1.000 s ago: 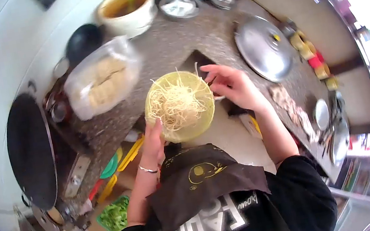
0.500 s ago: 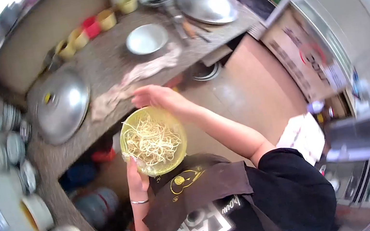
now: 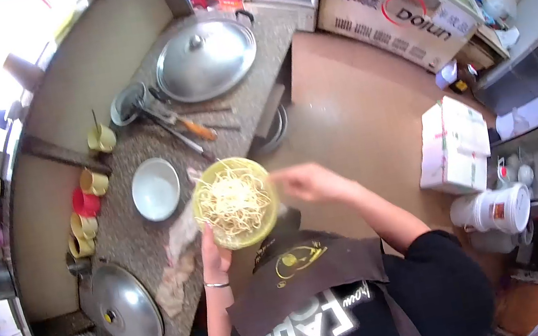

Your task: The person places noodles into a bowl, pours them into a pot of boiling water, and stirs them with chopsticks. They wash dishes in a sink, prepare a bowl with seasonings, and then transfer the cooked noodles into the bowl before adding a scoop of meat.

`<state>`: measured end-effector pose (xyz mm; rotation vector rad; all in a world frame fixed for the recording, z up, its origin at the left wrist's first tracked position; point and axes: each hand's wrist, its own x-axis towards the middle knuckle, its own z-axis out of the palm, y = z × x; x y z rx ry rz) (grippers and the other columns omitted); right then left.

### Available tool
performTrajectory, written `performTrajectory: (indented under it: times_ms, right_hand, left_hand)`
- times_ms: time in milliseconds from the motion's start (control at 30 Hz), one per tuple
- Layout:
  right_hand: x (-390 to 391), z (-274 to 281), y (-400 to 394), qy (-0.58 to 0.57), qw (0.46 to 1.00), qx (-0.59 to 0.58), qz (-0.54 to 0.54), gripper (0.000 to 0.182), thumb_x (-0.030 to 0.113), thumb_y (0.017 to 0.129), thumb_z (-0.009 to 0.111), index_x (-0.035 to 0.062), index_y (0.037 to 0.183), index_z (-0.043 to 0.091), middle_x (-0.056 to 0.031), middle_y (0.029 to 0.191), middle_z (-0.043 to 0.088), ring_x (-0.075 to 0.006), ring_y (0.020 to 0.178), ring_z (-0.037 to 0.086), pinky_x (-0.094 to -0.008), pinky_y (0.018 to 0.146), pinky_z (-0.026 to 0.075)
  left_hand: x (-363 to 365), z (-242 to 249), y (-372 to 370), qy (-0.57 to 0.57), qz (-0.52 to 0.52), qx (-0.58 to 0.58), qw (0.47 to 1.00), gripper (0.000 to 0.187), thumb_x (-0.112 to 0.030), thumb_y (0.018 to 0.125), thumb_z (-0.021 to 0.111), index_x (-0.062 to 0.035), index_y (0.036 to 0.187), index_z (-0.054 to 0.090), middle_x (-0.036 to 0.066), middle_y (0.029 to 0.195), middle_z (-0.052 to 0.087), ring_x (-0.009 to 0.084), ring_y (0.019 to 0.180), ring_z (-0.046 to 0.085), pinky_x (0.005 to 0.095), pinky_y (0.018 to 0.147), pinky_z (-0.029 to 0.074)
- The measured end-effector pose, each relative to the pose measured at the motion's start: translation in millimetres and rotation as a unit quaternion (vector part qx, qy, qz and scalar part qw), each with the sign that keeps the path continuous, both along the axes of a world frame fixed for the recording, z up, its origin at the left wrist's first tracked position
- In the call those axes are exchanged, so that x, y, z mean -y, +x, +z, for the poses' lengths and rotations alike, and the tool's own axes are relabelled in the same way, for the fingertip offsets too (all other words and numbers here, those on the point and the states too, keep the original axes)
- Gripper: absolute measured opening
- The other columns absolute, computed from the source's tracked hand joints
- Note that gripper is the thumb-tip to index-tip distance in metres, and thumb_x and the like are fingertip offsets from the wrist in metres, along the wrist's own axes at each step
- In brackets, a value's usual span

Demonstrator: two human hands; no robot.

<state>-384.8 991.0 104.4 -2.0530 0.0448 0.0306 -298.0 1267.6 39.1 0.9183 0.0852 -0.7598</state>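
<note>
My left hand (image 3: 215, 257) is closed on the near left side of a yellow-green plastic bowl (image 3: 269, 221). A tangled heap of pale noodles (image 3: 233, 201) fills it, and the bowl is held in front of the dark apron at the counter's edge. My right hand (image 3: 307, 183) is at the bowl's right side, slightly blurred, its fingers stretched toward the rim with nothing seen in them. On the counter to the left stands a white bowl (image 3: 156, 189), and a crumpled cloth (image 3: 177, 276) lies along the counter edge.
Two large metal lids (image 3: 206, 61) sit on the stone counter (image 3: 132, 244). Ladles and a tool with an orange handle (image 3: 197, 129) lie between lid and white bowl. Yellow and red cups (image 3: 85, 202) line the wall. White buckets (image 3: 503, 208) and a white box (image 3: 454, 145) stand right.
The view has turned clockwise toward the counter's far end, so the counter now runs more upright in view. My right hand has shifted from the bowl's far rim to its right side.
</note>
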Motion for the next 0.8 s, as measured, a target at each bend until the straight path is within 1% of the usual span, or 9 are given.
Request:
performTrajectory:
  times_ms: [100, 233, 267, 400, 467, 533, 600, 667, 800]
  right_hand:
    - [24.5, -15.4, 22.3, -0.024, 0.999, 0.037, 0.012, 0.034, 0.013, 0.081, 0.056, 0.0138, 0.115, 0.058, -0.0130, 0.087, 0.061, -0.0280, 0.080, 0.059, -0.0359, 0.075, 0.047]
    - [89.7, -29.8, 70.1, -0.112, 0.983, 0.138, -0.052, 0.027, 0.005, 0.072, 0.062, 0.0104, 0.098, 0.062, -0.0120, 0.093, 0.061, -0.0300, 0.095, 0.056, -0.0378, 0.082, 0.046]
    - [102.7, -20.1, 75.6, -0.117, 0.977, 0.156, -0.080, 0.022, 0.002, 0.069, 0.063, 0.0078, 0.090, 0.061, -0.0109, 0.095, 0.060, -0.0302, 0.097, 0.055, -0.0390, 0.082, 0.046]
    - [178.2, -11.0, 108.0, -0.166, 0.963, 0.175, -0.119, 0.021, 0.001, 0.067, 0.064, 0.0040, 0.087, 0.058, -0.0134, 0.096, 0.059, -0.0342, 0.100, 0.054, -0.0399, 0.083, 0.045]
    - [219.2, -4.9, 130.4, -0.190, 0.957, 0.182, -0.121, 0.025, -0.001, 0.064, 0.066, 0.0052, 0.086, 0.057, -0.0153, 0.097, 0.060, -0.0354, 0.098, 0.055, -0.0405, 0.084, 0.045]
    - [262.5, -5.8, 152.3, -0.185, 0.960, 0.170, -0.121, 0.024, -0.004, 0.062, 0.064, 0.0051, 0.083, 0.056, -0.0141, 0.089, 0.059, -0.0345, 0.089, 0.055, -0.0408, 0.075, 0.045]
    - [305.1, -9.1, 169.2, -0.204, 0.959, 0.152, -0.124, 0.021, -0.003, 0.064, 0.064, 0.0065, 0.082, 0.057, -0.0148, 0.092, 0.060, -0.0365, 0.099, 0.053, -0.0418, 0.082, 0.044]
    - [341.4, -4.8, 186.9, -0.201, 0.962, 0.154, -0.101, 0.021, -0.003, 0.064, 0.064, 0.0067, 0.081, 0.057, -0.0158, 0.091, 0.059, -0.0368, 0.099, 0.053, -0.0421, 0.083, 0.044]
    - [402.8, 9.4, 216.8, -0.211, 0.953, 0.204, -0.079, 0.023, -0.004, 0.061, 0.063, 0.0053, 0.080, 0.055, -0.0138, 0.084, 0.058, -0.0353, 0.087, 0.054, -0.0409, 0.074, 0.044]
  left_hand:
    - [50.9, -11.2, 62.6, 0.017, -0.075, -0.014, 0.997, 0.049, -0.031, 0.095, 0.039, -0.0043, 0.135, 0.030, 0.012, 0.134, 0.040, 0.0249, 0.121, 0.041, 0.0389, 0.101, 0.035]
    - [138.1, -13.5, 141.9, -0.001, -0.185, -0.066, 0.981, 0.048, -0.030, 0.094, 0.041, -0.0035, 0.133, 0.032, 0.012, 0.130, 0.044, 0.0242, 0.119, 0.044, 0.0390, 0.102, 0.036]
    - [158.1, -8.6, 158.3, 0.014, -0.221, -0.046, 0.974, 0.050, -0.033, 0.093, 0.043, -0.0042, 0.133, 0.032, 0.012, 0.130, 0.044, 0.0235, 0.119, 0.045, 0.0388, 0.101, 0.036]
    - [232.7, -0.6, 243.2, 0.061, -0.342, 0.092, 0.933, 0.058, -0.042, 0.089, 0.049, -0.0118, 0.136, 0.032, 0.006, 0.131, 0.045, 0.0182, 0.118, 0.045, 0.0372, 0.097, 0.038]
    - [271.5, 29.3, 295.9, 0.129, -0.333, 0.146, 0.923, 0.054, -0.038, 0.088, 0.054, -0.0136, 0.134, 0.037, 0.003, 0.132, 0.043, 0.0167, 0.120, 0.041, 0.0395, 0.095, 0.039]
    - [305.8, 22.0, 347.7, 0.213, -0.212, 0.261, 0.917, 0.057, -0.039, 0.084, 0.058, -0.0115, 0.131, 0.040, 0.008, 0.129, 0.044, 0.0198, 0.116, 0.046, 0.0368, 0.093, 0.040]
    - [341.6, 2.6, 399.4, 0.253, -0.116, 0.312, 0.908, 0.055, -0.037, 0.083, 0.059, -0.0108, 0.129, 0.043, 0.011, 0.128, 0.044, 0.0227, 0.113, 0.048, 0.0361, 0.091, 0.042]
    - [372.0, -8.5, 443.2, 0.521, -0.002, 0.545, 0.657, 0.050, -0.027, 0.078, 0.062, -0.0106, 0.123, 0.048, 0.018, 0.124, 0.046, 0.0301, 0.106, 0.054, 0.0369, 0.087, 0.045]
    - [415.5, -13.1, 493.1, 0.646, -0.091, 0.488, 0.579, 0.045, -0.021, 0.074, 0.061, -0.0123, 0.118, 0.053, 0.021, 0.117, 0.050, 0.0346, 0.102, 0.055, 0.0424, 0.086, 0.045]
